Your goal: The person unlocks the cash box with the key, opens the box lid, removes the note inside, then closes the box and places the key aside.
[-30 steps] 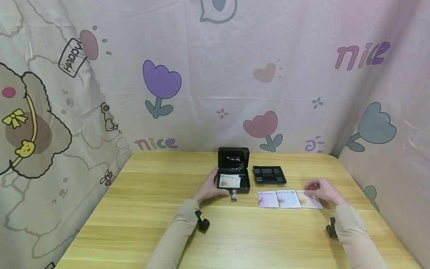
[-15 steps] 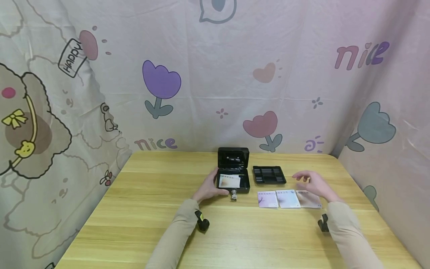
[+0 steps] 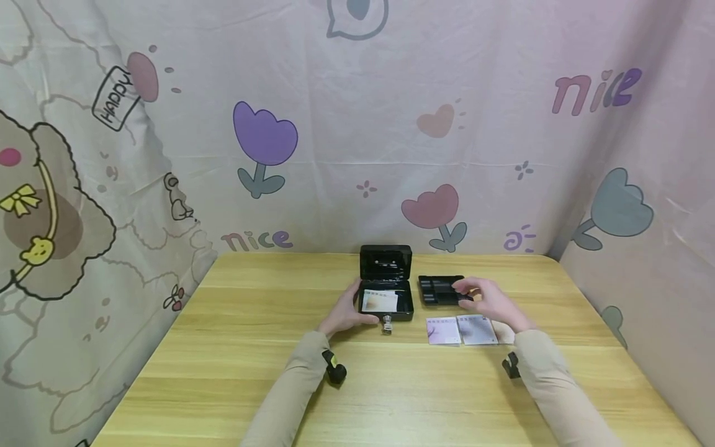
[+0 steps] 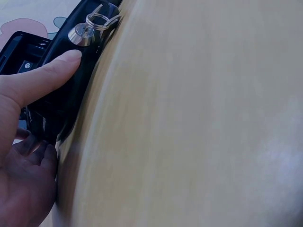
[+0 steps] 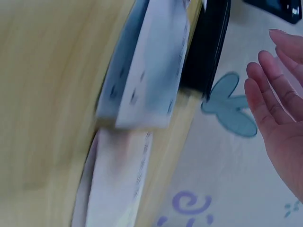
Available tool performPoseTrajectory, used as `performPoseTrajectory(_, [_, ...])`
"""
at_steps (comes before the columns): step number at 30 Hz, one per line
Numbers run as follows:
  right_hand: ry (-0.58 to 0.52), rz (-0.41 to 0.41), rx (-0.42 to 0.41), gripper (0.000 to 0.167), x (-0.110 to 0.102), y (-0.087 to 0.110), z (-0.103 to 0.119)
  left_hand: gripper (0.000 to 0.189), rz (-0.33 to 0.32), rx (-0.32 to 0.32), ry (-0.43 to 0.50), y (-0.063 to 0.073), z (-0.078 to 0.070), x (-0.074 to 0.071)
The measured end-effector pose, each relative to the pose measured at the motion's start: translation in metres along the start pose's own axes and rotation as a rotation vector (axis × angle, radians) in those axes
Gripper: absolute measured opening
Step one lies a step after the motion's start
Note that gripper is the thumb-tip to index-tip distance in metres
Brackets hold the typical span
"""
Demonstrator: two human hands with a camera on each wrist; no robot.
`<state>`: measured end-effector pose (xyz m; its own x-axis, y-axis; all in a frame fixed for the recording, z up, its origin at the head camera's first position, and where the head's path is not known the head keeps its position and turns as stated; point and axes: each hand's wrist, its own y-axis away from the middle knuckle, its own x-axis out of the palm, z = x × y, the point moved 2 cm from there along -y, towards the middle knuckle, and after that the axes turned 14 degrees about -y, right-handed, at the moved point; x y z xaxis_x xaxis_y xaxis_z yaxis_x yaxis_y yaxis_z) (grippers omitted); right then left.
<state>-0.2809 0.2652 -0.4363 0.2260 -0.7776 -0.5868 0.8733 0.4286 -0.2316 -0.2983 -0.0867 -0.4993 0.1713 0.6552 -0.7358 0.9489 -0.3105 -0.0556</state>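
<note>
A black cash box (image 3: 385, 254) stands at the back of the table, lid raised, with paper notes (image 3: 380, 302) inside. Keys on a ring (image 4: 98, 21) hang from its front lock. My left hand (image 3: 343, 313) grips the box's left front corner, thumb (image 4: 47, 75) across the front face and fingers at the side. My right hand (image 3: 491, 303) is over the right part of a black compartment tray (image 3: 432, 292), fingers spread and loosely bent, holding nothing in the right wrist view. Below it lie a purple note stack (image 3: 444, 331), a blue stack (image 3: 476, 329) and a partly hidden tan stack (image 3: 503, 333).
The wooden table (image 3: 402, 397) reaches back to a patterned cloth (image 3: 335, 205) hung behind and at both sides. Box and tray stand side by side, a narrow gap between them. Each wrist carries a small black camera, such as the left one (image 3: 335, 371).
My right hand has let go of the tan notes, lifted and moved left to over the tray. The left hand keeps its hold on the cash box. The head view has shifted slightly.
</note>
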Motion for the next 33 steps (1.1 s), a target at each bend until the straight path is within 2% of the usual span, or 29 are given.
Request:
performPoseTrajectory(16, [-0.023, 0.086, -0.066, 0.035, 0.055, -0.037, 0.03, 0.12, 0.004, -0.011, 0.009, 0.0, 0.001, -0.001])
performPoseTrajectory(20, [0.003, 0.098, -0.057, 0.035, 0.066, -0.044, 0.036, 0.12, 0.002, -0.016, 0.009, 0.001, 0.0, -0.001])
performPoseTrajectory(30, [-0.045, 0.132, -0.017, 0.036, 0.089, -0.059, 0.046, 0.12, -0.004, -0.019, 0.039, 0.001, -0.002, -0.001])
performPoseTrajectory(33, [-0.063, 0.147, -0.035, 0.035, 0.096, -0.065, 0.045, 0.12, -0.004, -0.01, 0.037, 0.001, -0.002, -0.001])
